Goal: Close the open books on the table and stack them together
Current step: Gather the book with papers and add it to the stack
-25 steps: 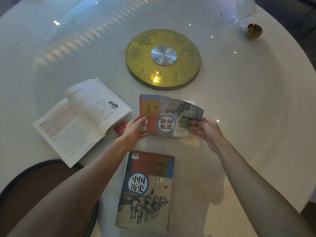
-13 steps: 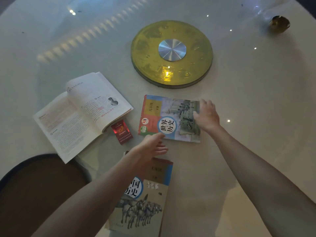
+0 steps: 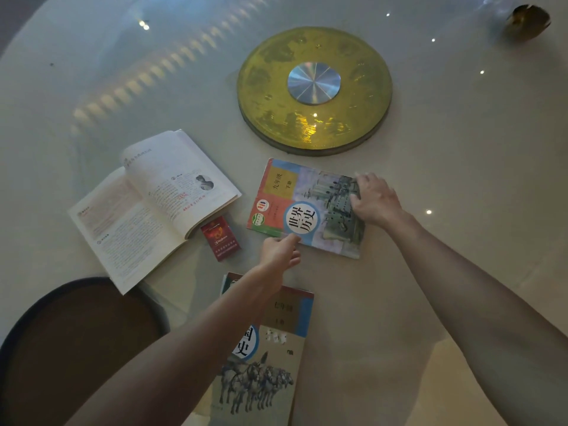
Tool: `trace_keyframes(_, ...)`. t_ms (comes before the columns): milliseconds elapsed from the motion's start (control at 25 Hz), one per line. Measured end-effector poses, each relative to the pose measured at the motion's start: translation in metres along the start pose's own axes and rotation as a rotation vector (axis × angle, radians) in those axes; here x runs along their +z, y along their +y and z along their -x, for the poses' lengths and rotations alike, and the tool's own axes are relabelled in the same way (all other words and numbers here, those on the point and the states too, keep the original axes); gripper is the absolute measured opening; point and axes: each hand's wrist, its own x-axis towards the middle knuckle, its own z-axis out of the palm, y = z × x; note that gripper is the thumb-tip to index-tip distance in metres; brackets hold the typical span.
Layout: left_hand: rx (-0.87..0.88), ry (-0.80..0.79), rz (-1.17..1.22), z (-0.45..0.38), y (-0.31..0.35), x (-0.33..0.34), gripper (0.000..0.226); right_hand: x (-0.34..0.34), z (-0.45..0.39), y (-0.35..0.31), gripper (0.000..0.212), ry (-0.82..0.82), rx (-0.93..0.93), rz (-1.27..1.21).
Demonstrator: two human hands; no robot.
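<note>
1.0 s ago: blue book (image 3: 307,207) held off the tabletop (image 3: 461,186) in both hands, cover tilted. Now: closed, flat on the tabletop.

Right hand (image 3: 376,201): was gripping the book's right edge from beside it; now lies palm-down on the cover's right end, fingers (image 3: 361,179) spread over it.

Left hand (image 3: 281,252): was at the book's left edge, thumb on the cover. At 0.5 s ago it had let go and hung short of the book's near edge. Now its fingertips touch that near edge, just below the round title badge.
</note>
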Motion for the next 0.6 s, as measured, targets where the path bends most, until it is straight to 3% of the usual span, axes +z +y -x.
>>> trace_keyframes(200,0.047,0.047,0.028,-0.006,0.001,-0.001,0.052,0.013,0.033,0.008,0.033,0.111,0.049,-0.037)
trace_keyframes(440,0.103,-0.071,-0.075,-0.001,0.013,0.005,0.034,0.043,0.092,0.019,0.016,0.094,0.305,-0.448)
trace_keyframes(600,0.161,-0.206,-0.005,0.012,0.024,0.008,0.03,0.049,0.121,0.017,0.032,0.069,0.338,-0.522)
